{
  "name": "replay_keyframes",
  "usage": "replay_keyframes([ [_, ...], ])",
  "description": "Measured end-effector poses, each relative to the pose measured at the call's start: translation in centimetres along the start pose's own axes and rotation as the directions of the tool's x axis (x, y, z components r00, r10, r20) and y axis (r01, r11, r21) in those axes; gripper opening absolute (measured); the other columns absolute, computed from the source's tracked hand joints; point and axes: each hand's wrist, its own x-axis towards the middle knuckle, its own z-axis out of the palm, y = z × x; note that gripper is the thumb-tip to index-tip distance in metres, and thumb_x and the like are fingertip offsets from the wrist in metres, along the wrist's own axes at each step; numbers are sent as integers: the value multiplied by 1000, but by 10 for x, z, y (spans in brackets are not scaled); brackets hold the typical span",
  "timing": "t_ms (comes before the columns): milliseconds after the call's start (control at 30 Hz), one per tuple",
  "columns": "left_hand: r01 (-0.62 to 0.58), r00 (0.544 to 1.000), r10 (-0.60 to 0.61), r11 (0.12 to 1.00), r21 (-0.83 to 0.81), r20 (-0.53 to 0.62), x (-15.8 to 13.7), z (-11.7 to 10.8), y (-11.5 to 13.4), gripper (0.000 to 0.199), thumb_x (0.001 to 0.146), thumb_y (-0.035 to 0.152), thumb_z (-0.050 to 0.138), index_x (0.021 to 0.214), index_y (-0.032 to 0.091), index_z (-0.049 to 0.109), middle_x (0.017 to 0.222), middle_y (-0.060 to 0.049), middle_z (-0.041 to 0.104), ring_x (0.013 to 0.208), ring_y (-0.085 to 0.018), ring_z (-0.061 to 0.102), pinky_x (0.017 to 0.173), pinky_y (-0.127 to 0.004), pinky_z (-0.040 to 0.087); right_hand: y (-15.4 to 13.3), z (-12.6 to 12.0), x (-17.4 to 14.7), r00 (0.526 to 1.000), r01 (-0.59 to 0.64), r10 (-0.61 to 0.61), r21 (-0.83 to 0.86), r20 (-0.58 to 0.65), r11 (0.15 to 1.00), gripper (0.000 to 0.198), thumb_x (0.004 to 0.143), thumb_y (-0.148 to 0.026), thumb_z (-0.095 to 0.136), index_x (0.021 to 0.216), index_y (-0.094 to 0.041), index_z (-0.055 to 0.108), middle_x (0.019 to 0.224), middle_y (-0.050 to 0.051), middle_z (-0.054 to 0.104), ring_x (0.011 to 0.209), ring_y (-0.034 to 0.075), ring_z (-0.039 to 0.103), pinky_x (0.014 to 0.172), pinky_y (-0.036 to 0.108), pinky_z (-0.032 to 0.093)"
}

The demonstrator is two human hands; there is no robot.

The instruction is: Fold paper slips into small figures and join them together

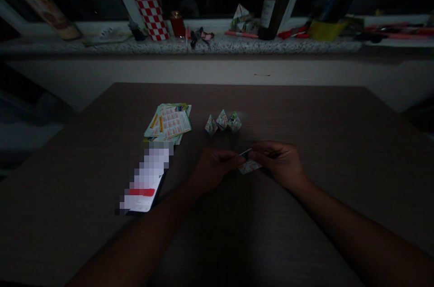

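Between my two hands is a small printed paper (250,168), partly folded, with its lower part showing below the fingers. My left hand (217,167) pinches its left side between thumb and fingers. On the other side my right hand (280,160) grips it the same way, thumb near the upper edge. The fingers hide much of the paper. Just beyond the hands stand several small folded paper pieces (222,120) in a row, pointed at the top and printed alike. A fanned stack of printed paper sheets (167,123) lies to the left.
A phone (145,181) with a lit, partly blurred screen lies left of my left forearm on the wooden table (305,110). Behind, a stone windowsill (217,47) carries a red-and-white checkered container (152,16), a dark bottle (269,13), a yellow holder (326,29) and small clutter. The light is dim.
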Motion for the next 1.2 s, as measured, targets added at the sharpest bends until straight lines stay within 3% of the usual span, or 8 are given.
replay_keyframes([
  [333,-46,999,42,991,126,34,0,-1,0,27,78,38,61,72,14,70,60,1,61,53,-9,47,49,-20,31,0,0,1,1000,-18,18,-17,1,1000,18,65,-34,77,71,-19,71,63,2,69,53,14,61,48,25,49],
  [567,-234,967,191,928,289,171,-1,-10,7,26,81,32,58,65,13,65,59,2,52,57,-9,46,53,-21,32,0,-1,1,997,-4,7,-45,80,999,14,67,-32,75,72,-19,71,65,2,71,55,15,63,50,25,50],
  [667,-249,966,218,928,276,139,-3,-9,10,27,83,32,56,65,13,64,59,2,51,57,-9,46,54,-21,33,-1,1,1,996,-26,23,33,91,999,17,66,-32,76,77,-20,71,68,2,71,57,15,64,51,25,51],
  [867,-276,960,278,928,250,28,-5,-5,8,26,83,31,56,66,14,65,64,1,57,60,-10,50,58,-22,37,0,1,-2,965,-71,49,73,258,995,18,69,-31,74,82,-19,71,76,3,72,65,16,66,59,27,52],
  [1033,-290,955,295,924,249,19,-6,-1,8,25,84,29,57,66,13,65,62,1,55,59,-10,49,58,-22,36,-1,2,-4,973,-49,50,-10,224,999,16,71,-33,72,71,-18,69,65,1,68,58,14,61,54,25,47],
  [1200,-296,955,296,933,204,28,-6,1,8,24,83,29,57,67,13,65,64,1,57,61,-11,51,58,-22,37,-4,1,-5,967,-86,74,37,242,996,20,72,-36,71,69,-16,66,63,0,66,54,12,58,52,23,45],
])
